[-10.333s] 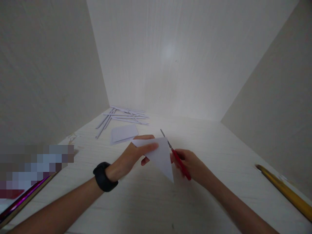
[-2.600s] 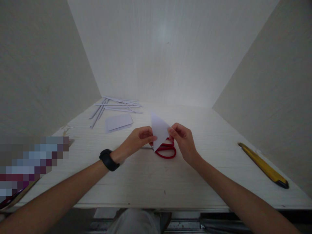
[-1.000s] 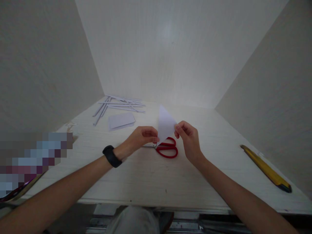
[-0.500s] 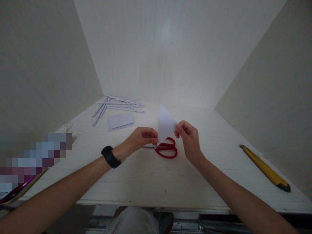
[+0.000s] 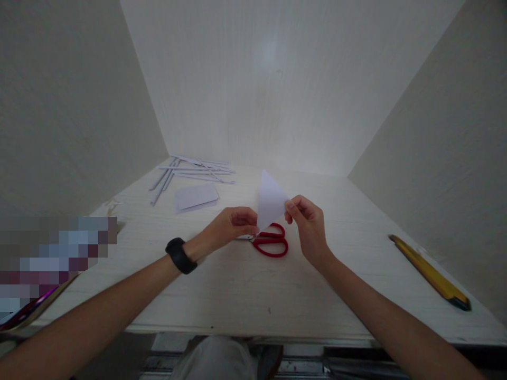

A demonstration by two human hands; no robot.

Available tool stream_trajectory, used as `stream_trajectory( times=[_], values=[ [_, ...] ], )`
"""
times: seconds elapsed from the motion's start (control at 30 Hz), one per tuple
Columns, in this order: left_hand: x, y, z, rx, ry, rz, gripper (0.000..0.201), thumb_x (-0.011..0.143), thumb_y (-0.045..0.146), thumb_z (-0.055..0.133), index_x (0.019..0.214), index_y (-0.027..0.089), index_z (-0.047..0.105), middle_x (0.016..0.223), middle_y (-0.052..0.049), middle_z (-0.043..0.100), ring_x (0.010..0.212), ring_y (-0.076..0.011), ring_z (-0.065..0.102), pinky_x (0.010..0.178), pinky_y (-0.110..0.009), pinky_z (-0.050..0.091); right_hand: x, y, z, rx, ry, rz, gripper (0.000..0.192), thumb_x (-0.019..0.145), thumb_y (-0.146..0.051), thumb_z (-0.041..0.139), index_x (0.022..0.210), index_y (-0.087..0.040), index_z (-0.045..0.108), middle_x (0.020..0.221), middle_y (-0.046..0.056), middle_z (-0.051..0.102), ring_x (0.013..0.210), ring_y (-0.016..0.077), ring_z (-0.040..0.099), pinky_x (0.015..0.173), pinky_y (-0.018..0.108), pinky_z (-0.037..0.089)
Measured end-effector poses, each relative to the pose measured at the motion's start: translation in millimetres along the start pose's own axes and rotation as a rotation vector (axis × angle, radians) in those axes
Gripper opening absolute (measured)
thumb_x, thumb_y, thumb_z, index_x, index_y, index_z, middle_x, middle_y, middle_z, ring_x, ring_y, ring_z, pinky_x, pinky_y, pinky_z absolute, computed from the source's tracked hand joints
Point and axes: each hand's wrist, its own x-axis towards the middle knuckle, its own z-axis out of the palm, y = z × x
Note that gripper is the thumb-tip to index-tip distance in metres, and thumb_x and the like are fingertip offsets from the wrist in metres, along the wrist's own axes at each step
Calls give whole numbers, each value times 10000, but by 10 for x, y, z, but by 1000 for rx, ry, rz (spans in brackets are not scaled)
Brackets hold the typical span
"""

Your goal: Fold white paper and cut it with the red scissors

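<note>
Head view: paper triangle (image 5: 270, 199) unmoved, left hand (image 5: 229, 226) and right hand (image 5: 307, 221) still pinching.

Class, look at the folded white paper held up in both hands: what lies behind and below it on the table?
Red-handled scissors lie on the table behind the paper. Their handles show; the paper and left hand cover most of the blades.

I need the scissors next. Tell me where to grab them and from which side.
Take the scissors by the red handle loops, coming from the near right side. The loops lie flat on the table and face the right hand. The blades point left, partly hidden under the left hand and the paper triangle that both hands hold, so let go of the paper with the right hand first.
</note>
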Motion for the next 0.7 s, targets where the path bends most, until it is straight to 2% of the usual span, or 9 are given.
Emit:
stream_trajectory(
  times=[0.1,0.17,0.23,0.3,0.4,0.47,0.53,0.6,0.7],
  values=[
    [24,-15,-13,64,87,88,139,689,226,723,787,151,659,778,-4,659,711,-125,592,699,-260,462,-11,-40,-3,-38,-3,-39,255,847,-285,618,621,-198,538,546,-43,509,521,111,452,536,246,357],
    [30,-21,-34,50,184,55,190,702,275,722,836,159,655,830,-19,659,785,-144,601,715,-260,470,-32,-65,-5,-119,-7,-105,229,844,-253,622,628,-204,563,568,-33,544,556,126,498,578,257,392],
    [22,-23,-65,-1,251,-25,216,733,357,698,812,164,640,790,-13,648,772,-138,600,669,-233,464,-61,-76,-12,-243,-17,-218,203,852,-226,612,650,-213,597,604,-18,592,592,144,544,610,271,424],
    [6,-20,-91,-38,242,-107,331,793,476,604,710,155,619,680,-10,624,664,-123,591,575,-211,433,-90,-67,-30,-357,-58,-365,169,866,-203,596,706,-222,645,666,3,646,634,159,584,625,281,449],
    [-20,4,-95,-61,112,-223,558,820,622,455,602,134,617,586,-48,616,558,-142,585,493,-232,400,-116,-25,-72,-459,-151,-557,153,889,-192,566,821,-228,698,749,37,685,677,169,612,624,287,469],
    [-27,25,-76,-71,28,-238,516,798,596,516,631,128,653,622,-64,647,579,-154,594,520,-248,423,-117,2,-96,-502,-203,-612,172,903,-210,546,859,-229,711,755,50,682,676,174,609,617,294,474],
    [-23,36,-59,-73,16,-190,344,756,479,641,693,142,673,675,-43,663,611,-141,588,570,-245,442,-105,19,-105,-526,-243,-619,189,912,-233,532,874,-233,717,760,57,680,681,180,608,626,303,480],
    [-9,35,-61,-60,69,-121,231,718,381,707,699,154,663,664,-8,639,594,-118,559,571,-230,434,-85,24,-100,-535,-281,-598,194,918,-236,517,911,-232,711,811,68,687,736,188,621,672,311,493],
    [16,34,-92,-21,160,-22,218,712,341,719,644,152,633,597,30,567,548,-91,496,539,-209,405,-47,26,-75,-539,-296,-529,213,916,-207,498,1059,-228,655,934,80,684,856,199,629,777,327,496]
  ],
)
